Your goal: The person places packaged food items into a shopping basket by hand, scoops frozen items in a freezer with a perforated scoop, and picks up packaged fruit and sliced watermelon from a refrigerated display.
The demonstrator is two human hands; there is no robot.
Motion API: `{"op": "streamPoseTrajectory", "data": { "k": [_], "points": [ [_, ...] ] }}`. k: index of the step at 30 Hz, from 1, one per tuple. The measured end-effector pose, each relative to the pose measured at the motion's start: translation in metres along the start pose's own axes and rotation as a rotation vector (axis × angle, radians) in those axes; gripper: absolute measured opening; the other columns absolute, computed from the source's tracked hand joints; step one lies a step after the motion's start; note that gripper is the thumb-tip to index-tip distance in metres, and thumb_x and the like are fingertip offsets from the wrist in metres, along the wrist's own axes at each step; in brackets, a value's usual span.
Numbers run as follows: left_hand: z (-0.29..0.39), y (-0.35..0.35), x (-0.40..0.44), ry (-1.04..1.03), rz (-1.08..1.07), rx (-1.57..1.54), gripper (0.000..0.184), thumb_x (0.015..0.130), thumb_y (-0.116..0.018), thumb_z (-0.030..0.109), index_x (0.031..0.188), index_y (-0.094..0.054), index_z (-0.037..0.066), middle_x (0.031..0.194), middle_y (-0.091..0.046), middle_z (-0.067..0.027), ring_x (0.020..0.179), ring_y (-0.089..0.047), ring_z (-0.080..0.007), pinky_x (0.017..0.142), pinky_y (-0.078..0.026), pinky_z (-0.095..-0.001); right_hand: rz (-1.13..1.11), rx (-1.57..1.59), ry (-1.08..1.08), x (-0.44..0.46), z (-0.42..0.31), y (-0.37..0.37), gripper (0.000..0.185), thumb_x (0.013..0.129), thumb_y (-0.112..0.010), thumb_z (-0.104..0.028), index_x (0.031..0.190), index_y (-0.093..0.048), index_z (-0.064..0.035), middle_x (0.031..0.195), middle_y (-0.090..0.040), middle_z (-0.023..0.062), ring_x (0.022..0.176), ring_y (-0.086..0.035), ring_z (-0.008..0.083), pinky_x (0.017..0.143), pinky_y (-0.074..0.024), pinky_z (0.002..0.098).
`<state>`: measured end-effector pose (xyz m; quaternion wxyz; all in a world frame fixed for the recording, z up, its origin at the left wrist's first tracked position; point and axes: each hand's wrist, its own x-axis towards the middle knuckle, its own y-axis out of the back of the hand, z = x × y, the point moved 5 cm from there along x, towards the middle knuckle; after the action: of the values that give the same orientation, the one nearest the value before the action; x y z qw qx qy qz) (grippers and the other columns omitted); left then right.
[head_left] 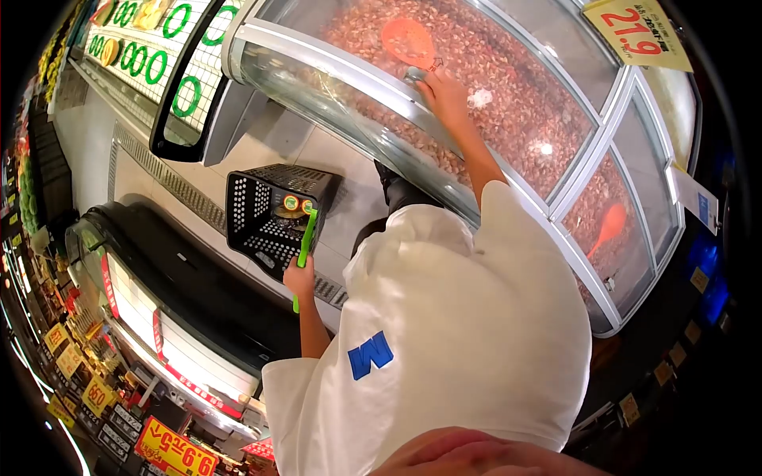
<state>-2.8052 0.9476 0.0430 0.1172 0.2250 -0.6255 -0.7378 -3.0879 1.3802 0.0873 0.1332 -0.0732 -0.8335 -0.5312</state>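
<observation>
My left hand (299, 276) is closed around the green handle (306, 242) of a black shopping basket (270, 181). The basket hangs tilted above the floor, and inside it lies a package with round orange-and-green labels (291, 203). My right hand (446, 97) reaches over a glass-topped freezer case (508, 67), fingers closed on the small grey handle (414, 74) at the lid's frame. Under the glass are heaps of small pinkish-brown frozen pieces (508, 119). An orange scoop (407, 42) rests on them near my right hand.
A second orange scoop (610, 224) lies in the neighbouring freezer section. A yellow price sign (639, 33) reading 21.9 stands at the upper right. Dark rounded display case (182, 270) borders the aisle on the left. Tiled floor (305, 143) with a grate strip (171, 181) runs between.
</observation>
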Motion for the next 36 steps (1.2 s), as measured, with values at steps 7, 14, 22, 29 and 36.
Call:
{"op": "streamPoseTrajectory", "data": {
  "k": [7,14,22,29,36],
  "points": [
    [-0.012,0.0,0.036,0.044,-0.119,-0.045,0.035,0.07,-0.057,0.04,0.07,-0.061,0.005,0.059,-0.056,-0.0182,0.059,-0.056,-0.0368,0.052,-0.043,-0.044,-0.02,0.04,0.006,0.008,0.001,-0.002,0.021,0.075,-0.058,-0.028,0.077,-0.054,-0.0079,0.078,-0.055,0.0054,0.076,-0.055,0.0228,0.062,-0.0442,0.0336],
    [-0.001,0.008,0.048,0.028,-0.2,-0.129,0.038,0.074,-0.055,0.038,0.068,-0.059,0.0,0.058,-0.055,-0.0187,0.056,-0.056,-0.0362,0.051,-0.041,-0.0425,0.076,-0.042,-0.082,0.031,-0.017,-0.012,0.031,0.071,-0.061,-0.036,0.064,-0.053,-0.0077,0.064,-0.053,0.0054,0.065,-0.055,0.0225,0.053,-0.0443,0.033],
    [-0.013,-0.008,0.054,0.172,-0.372,-0.159,0.036,0.076,-0.057,0.035,0.076,-0.064,0.0,0.059,-0.059,-0.0127,0.056,-0.059,-0.0249,0.053,-0.043,-0.0351,0.194,0.037,-0.077,0.033,-0.009,-0.02,0.032,0.068,-0.067,-0.028,0.054,-0.047,-0.0083,0.054,-0.046,0.0035,0.051,-0.052,0.0185,0.044,-0.0416,0.0285],
    [-0.042,-0.031,0.049,0.438,-0.421,-0.433,0.029,0.074,-0.061,0.022,0.059,-0.057,-0.002,0.049,-0.051,-0.0046,0.039,-0.046,-0.0108,0.038,-0.034,-0.0266,0.159,0.052,-0.08,0.033,-0.004,-0.023,0.031,0.068,-0.068,-0.027,0.054,-0.047,-0.0091,0.053,-0.046,0.0032,0.05,-0.052,0.0182,0.044,-0.0419,0.0284],
    [-0.028,-0.023,0.05,0.454,-0.443,-0.518,0.03,0.076,-0.06,0.019,0.055,-0.052,-0.002,0.047,-0.048,-0.0045,0.037,-0.043,-0.0101,0.036,-0.032,-0.0252,0.207,-0.152,-0.006,0.059,0.031,-0.021,0.031,0.071,-0.063,-0.035,0.06,-0.052,-0.0075,0.056,-0.05,0.0031,0.052,-0.053,0.0184,0.046,-0.0435,0.0285]
  ]
}}
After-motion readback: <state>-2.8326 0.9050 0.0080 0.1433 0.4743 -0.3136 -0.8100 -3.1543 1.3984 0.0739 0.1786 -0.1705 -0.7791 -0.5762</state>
